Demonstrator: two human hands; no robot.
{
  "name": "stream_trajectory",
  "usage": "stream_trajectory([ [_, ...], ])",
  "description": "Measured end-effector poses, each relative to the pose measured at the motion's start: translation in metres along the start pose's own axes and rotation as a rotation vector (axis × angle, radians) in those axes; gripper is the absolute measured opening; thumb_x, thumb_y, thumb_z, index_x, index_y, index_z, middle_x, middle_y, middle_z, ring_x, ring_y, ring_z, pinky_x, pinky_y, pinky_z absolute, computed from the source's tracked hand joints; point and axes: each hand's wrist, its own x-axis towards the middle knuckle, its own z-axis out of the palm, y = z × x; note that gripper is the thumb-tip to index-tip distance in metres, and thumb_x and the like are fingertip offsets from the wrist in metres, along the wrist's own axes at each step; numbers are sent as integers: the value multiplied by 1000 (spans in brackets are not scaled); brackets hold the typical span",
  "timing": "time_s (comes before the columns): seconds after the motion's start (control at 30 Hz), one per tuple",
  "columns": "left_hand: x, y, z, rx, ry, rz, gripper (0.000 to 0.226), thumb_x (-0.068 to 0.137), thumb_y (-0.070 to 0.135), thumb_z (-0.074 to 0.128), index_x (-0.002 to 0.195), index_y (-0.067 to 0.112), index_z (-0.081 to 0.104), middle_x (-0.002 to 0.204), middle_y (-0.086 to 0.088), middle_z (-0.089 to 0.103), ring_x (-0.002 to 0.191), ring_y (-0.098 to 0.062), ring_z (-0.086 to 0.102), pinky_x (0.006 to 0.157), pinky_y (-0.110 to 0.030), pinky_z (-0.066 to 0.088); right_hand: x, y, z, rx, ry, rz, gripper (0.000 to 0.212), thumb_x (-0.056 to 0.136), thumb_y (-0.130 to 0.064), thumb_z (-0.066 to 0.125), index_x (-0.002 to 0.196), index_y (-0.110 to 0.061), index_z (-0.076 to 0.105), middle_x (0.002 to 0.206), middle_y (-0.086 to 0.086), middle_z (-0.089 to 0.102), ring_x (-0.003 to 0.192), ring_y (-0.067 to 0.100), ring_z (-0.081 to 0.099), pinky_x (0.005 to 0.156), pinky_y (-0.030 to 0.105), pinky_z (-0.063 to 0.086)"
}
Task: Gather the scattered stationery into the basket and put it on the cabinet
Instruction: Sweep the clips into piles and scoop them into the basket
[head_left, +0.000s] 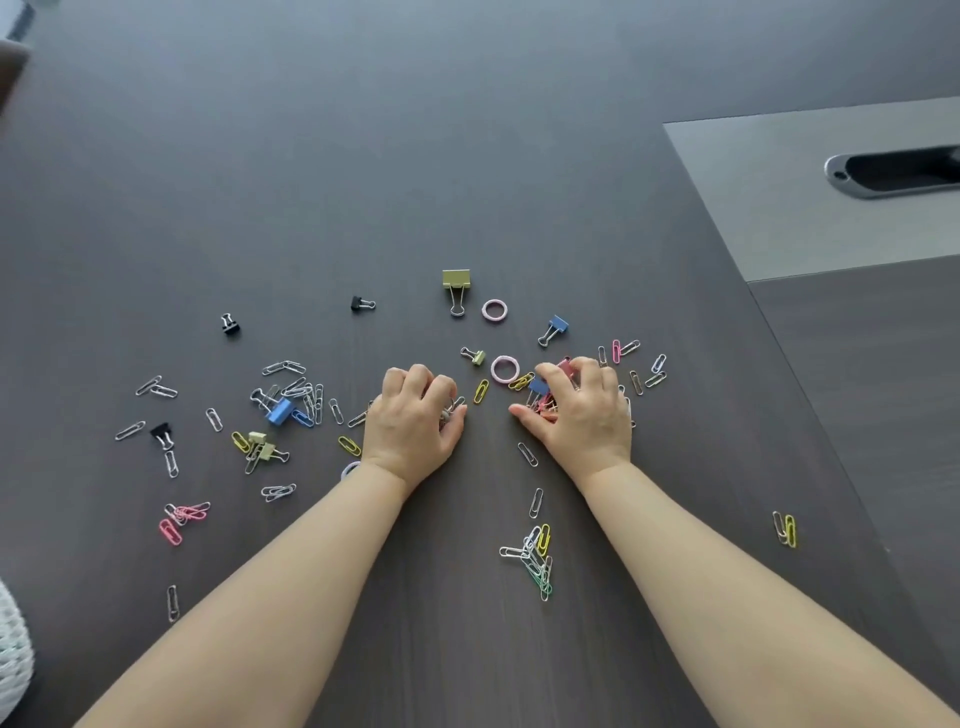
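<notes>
Paper clips, binder clips and small rings lie scattered over a dark table (467, 182). My left hand (415, 421) rests mid-table, fingers curled over a few silver clips. My right hand (582, 410) sits beside it, fingers clawed around a bunch of pink and blue clips (543, 395). Between and beyond the hands lie a yellow paper clip (481, 391), two pink rings (504, 369) (494, 310) and a large olive binder clip (456, 286). A white woven basket (13, 644) shows at the lower left edge, mostly cut off.
A blue binder clip (280, 411) sits in a cluster left of my hands. More paper clips (537, 558) lie between my forearms, and a pair (784, 529) at the right. A grey panel (779, 208) with a cable slot (898, 171) is set into the table's far right.
</notes>
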Motion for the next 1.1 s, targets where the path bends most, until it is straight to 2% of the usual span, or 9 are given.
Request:
stream_trajectory([
  [0.07, -7, 2, -5, 16, -29, 31, 23, 77, 37, 45, 78, 17, 55, 76, -4, 56, 76, -25, 47, 41, -28, 42, -5, -3, -3, 35, -34, -23, 53, 64, -59, 65, 98, -18, 61, 86, 13, 59, 66, 30, 58, 49, 32, 50],
  [0.17, -16, 4, -13, 25, -82, 65, 23, 77, 34, 44, 75, 16, 57, 73, 0, 59, 67, -26, 54, 38, -26, 41, -11, -9, -8, 40, -102, -67, 49, 63, -47, 78, 95, -14, 59, 78, 12, 58, 53, 29, 58, 40, 31, 47],
  [0.3, -28, 1, -24, 20, -154, 48, 26, 78, 36, 44, 66, 16, 57, 58, 5, 59, 54, -22, 57, 37, -20, 42, -21, -25, -26, 182, -221, -28, 30, 83, -30, 64, 105, -11, 58, 97, 12, 59, 76, 38, 62, 64, 38, 51],
  [0.47, -60, -7, -59, 86, -198, -1, 42, 48, 36, 90, 53, 19, 53, 43, 9, 53, 40, -13, 54, 32, -11, 28, -50, -50, -47, 263, -319, -53, 13, 90, -24, 49, 100, -17, 53, 96, 4, 63, 87, 32, 61, 74, 35, 49],
  [0.6, -86, -20, -104, 138, -96, -66, 41, 53, 42, 86, 51, 19, 51, 41, 8, 51, 38, -11, 52, 31, -11, 25, -66, -82, -67, 341, -333, -111, 12, 88, -21, 52, 99, -15, 53, 94, 3, 65, 87, 27, 61, 75, 34, 49],
  [0.67, -99, -31, -132, 91, -21, -90, 39, 72, 48, 66, 54, 17, 50, 42, 7, 51, 38, -14, 53, 32, -12, 26, -72, -108, -81, 403, -320, -159, 14, 88, -20, 54, 101, -14, 55, 96, 2, 66, 88, 25, 61, 77, 32, 47],
  [0.77, -116, -50, -181, 106, 77, -149, 40, 76, 49, 42, 53, 17, 51, 42, 6, 50, 38, -13, 50, 32, -12, 27, -77, -157, -97, 475, -292, -248, 14, 87, -20, 56, 101, -14, 56, 97, 2, 66, 88, 23, 60, 77, 31, 45],
  [0.93, -155, -110, -267, 120, 194, -229, 42, 78, 48, 52, 58, 12, 52, 46, -1, 53, 42, -23, 53, 37, -19, 35, -90, -262, -122, 592, -234, -391, 14, 86, -17, 57, 99, -13, 58, 93, 2, 66, 86, 24, 58, 77, 31, 43],
  [1.1, -208, -177, -335, 231, 171, -426, 34, 82, 41, 60, 67, 11, 61, 56, -6, 62, 50, -27, 59, 45, -23, 35, -118, -365, -129, 667, -241, -540, 16, 86, -19, 58, 99, -12, 58, 95, 6, 67, 82, 27, 58, 76, 34, 47],
])
